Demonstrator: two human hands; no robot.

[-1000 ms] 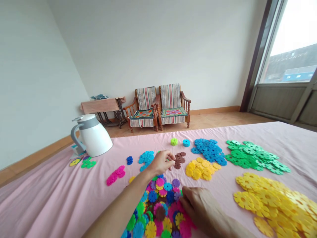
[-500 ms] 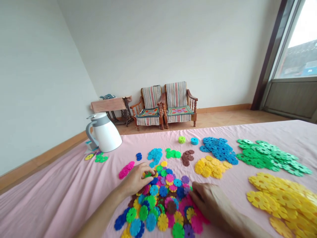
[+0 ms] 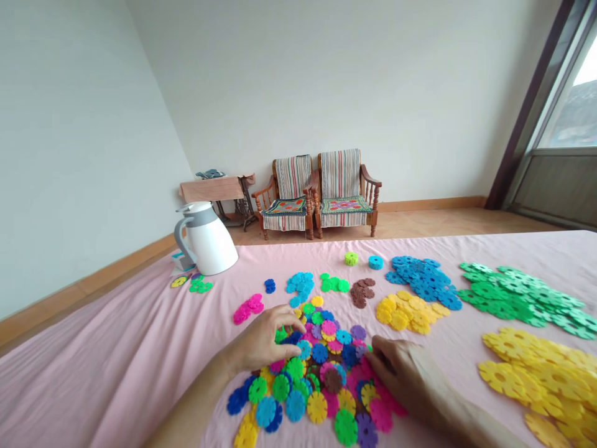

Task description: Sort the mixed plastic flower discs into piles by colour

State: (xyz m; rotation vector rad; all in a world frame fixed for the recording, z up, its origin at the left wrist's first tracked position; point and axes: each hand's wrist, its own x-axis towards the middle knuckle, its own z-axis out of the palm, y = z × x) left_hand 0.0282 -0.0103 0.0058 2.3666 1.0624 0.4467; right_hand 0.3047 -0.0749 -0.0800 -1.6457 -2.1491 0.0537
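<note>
A mixed heap of flower-shaped plastic discs (image 3: 319, 353) lies on the pink cloth before me in many colours. At its left side, my left hand (image 3: 265, 339) reaches over the heap with thumb and fingers apart. Green and dark blue discs show between them. My right hand (image 3: 403, 370) rests against the right edge of the heap, fingers curled down beside purple and pink discs. Whatever those fingertips hold is hidden. Just beyond the heap are small groups of pink discs (image 3: 249, 308), light blue discs (image 3: 300, 286), green discs (image 3: 334, 284) and brown discs (image 3: 361, 292).
Sorted blue discs (image 3: 423, 280), yellow discs (image 3: 410, 312), large green discs (image 3: 517, 295) and large yellow discs (image 3: 541, 373) spread across the right. Two short stacks, lime (image 3: 351, 259) and blue (image 3: 375, 262), stand farther back. A white jug (image 3: 209, 242) stands at left; armchairs (image 3: 342, 186) are beyond.
The view has shifted, so the scene sits farther right. My left hand's thumb and fingers have moved a little nearer me over the heap. My right hand stays at the heap's right edge.
</note>
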